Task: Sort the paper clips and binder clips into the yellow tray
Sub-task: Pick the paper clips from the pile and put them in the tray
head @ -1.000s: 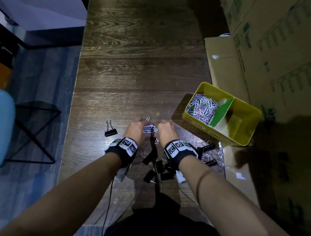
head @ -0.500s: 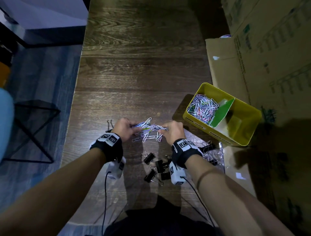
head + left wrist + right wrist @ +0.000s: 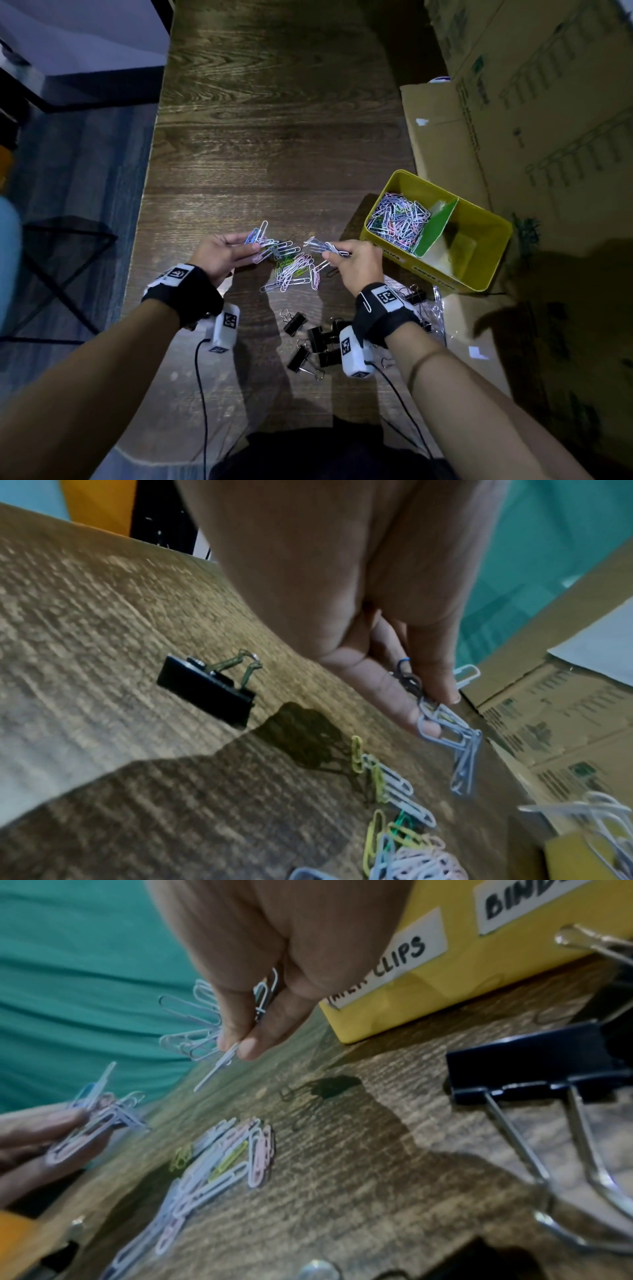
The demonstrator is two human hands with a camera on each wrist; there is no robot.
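My left hand [image 3: 227, 251] [image 3: 424, 707] pinches a bunch of coloured paper clips [image 3: 258, 238] just above the wooden table. My right hand [image 3: 346, 255] [image 3: 240, 1039] pinches another bunch [image 3: 325, 247] beside the yellow tray [image 3: 479, 284]. Between the hands a loose pile of paper clips [image 3: 296, 272] [image 3: 219, 1164] lies on the table. The tray's left compartment holds a heap of paper clips [image 3: 399, 222]; a green divider [image 3: 436, 228] splits it. Several black binder clips [image 3: 310, 337] lie near my right wrist. A single binder clip [image 3: 205, 691] sits left of my left hand.
Cardboard boxes [image 3: 534, 113] stand along the table's right side behind the tray. Clear plastic wrap [image 3: 433, 313] with more binder clips lies in front of the tray. The tray front carries labels reading CLIPS [image 3: 400, 955]. The table's left edge [image 3: 147, 192] drops to a blue floor.
Both hands have lifted and drawn apart, each taking a bunch from the gathered paper clips. The other clips have spread into a loose pile between them.
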